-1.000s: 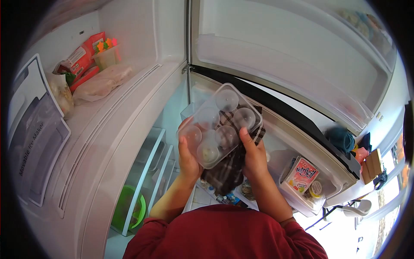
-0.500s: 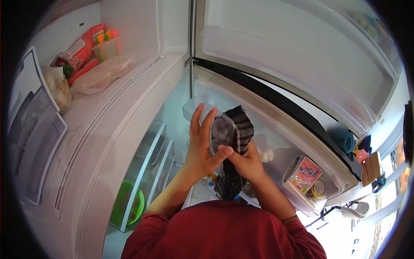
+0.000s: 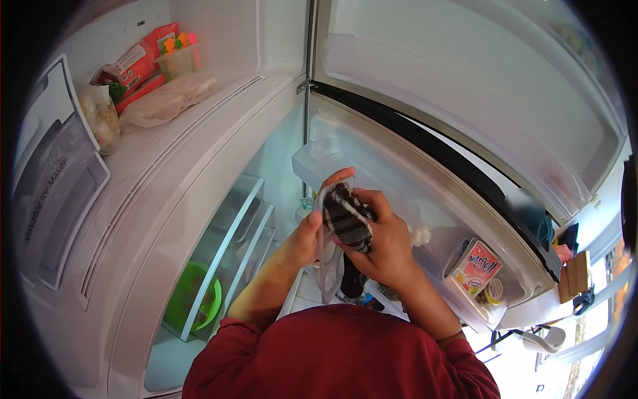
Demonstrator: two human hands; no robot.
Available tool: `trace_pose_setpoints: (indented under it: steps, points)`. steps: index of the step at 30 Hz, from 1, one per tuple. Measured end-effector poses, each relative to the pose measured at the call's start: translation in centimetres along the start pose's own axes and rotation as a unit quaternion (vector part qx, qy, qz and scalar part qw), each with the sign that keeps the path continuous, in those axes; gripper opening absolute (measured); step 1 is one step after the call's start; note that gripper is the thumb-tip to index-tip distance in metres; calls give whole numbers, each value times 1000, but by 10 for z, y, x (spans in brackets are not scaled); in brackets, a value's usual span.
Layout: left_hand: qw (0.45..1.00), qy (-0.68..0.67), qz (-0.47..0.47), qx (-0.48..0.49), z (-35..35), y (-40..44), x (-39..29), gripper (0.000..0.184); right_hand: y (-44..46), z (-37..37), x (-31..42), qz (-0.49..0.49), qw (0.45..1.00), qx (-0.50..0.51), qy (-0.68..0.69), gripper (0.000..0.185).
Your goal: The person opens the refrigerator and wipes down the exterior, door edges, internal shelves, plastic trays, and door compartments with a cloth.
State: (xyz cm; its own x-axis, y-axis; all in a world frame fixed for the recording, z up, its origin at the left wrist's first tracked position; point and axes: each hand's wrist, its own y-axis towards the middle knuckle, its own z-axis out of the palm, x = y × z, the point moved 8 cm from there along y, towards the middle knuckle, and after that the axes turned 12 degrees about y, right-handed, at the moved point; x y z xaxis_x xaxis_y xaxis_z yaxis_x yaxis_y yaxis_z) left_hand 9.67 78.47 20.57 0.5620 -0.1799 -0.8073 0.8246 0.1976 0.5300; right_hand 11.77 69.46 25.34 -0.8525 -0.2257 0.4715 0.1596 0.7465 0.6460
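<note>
My left hand [image 3: 308, 233] grips the clear plastic egg tray [image 3: 328, 266] by its edge, with the tray tilted nearly edge-on. In my right hand [image 3: 391, 243] is a dark checkered cloth [image 3: 347, 219], bunched up and pressed against the tray's face. The cloth's lower end hangs down below my right hand. Both hands are in front of the opened fridge door, and the cloth hides part of the tray.
An open freezer compartment [image 3: 199, 110] at the left holds red packets [image 3: 136, 66] and a bagged item [image 3: 169, 100]. Below are glass shelves and a green bowl [image 3: 194, 296]. The door bin holds a Nutrijell box [image 3: 476, 267]. The upper door [image 3: 465, 80] stands open.
The tray has turned from facing me to nearly edge-on. The cloth has come from behind it to its face in my right hand. The view has shifted slightly.
</note>
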Motion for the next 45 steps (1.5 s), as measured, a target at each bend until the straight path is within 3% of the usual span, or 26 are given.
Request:
trace_pose_setpoints:
  steps: [4, 8, 10, 12, 17, 22, 24, 25, 27, 31, 33, 34, 37, 42, 45]
  points:
    - [999, -22, -30, 18, 6, 1, 6, 106, 1, -2, 8, 11, 999, -30, 3, 25]
    - [999, -29, -24, -6, 3, 6, 13, 108, 5, 2, 5, 44, 991, 9, 124, 26]
    - [996, 16, 69, -44, -1, 10, -9, 108, 5, 6, 7, 41, 985, 18, 169, 27]
    - [992, 20, 105, -69, -6, 14, -17, 107, -1, 10, 16, -9, 997, 7, 76, 36]
    - [980, 36, 161, -112, -18, 11, -40, 104, -6, 15, 17, -18, 998, 50, 36, 41]
    - [988, 9, 126, -86, -15, 16, -37, 108, -4, 15, 15, -2, 997, 75, -11, 40]
    - [992, 16, 125, -31, -12, 16, -35, 110, -4, 19, 12, -1, 986, 116, 116, 31]
    - [992, 15, 122, -28, -13, 15, -35, 110, -3, 16, 7, 2, 987, 113, 116, 31]
    - [997, -42, 50, 46, -3, 13, -24, 111, -3, 14, 5, -21, 970, 158, 185, 31]
    - [993, -108, 42, 26, 2, -4, -13, 111, 6, -10, 12, -9, 968, 84, 235, 30]
    - [990, -96, 69, -74, -1, -16, -17, 111, 9, -20, 14, -7, 998, -26, 64, 31]
    - [991, -87, 90, -50, 8, -14, -23, 110, 6, -4, 7, 28, 1000, -2, -3, 33]
    - [994, -16, 90, -62, -2, -18, -21, 107, -1, 19, -2, 30, 999, -26, -1, 35]
    - [989, 24, 113, -97, -20, -25, -12, 103, 6, 26, -18, 80, 992, 54, 76, 35]
    - [980, -49, 157, -115, -20, -26, -20, 102, 7, 34, -12, 27, 992, 48, 116, 40]
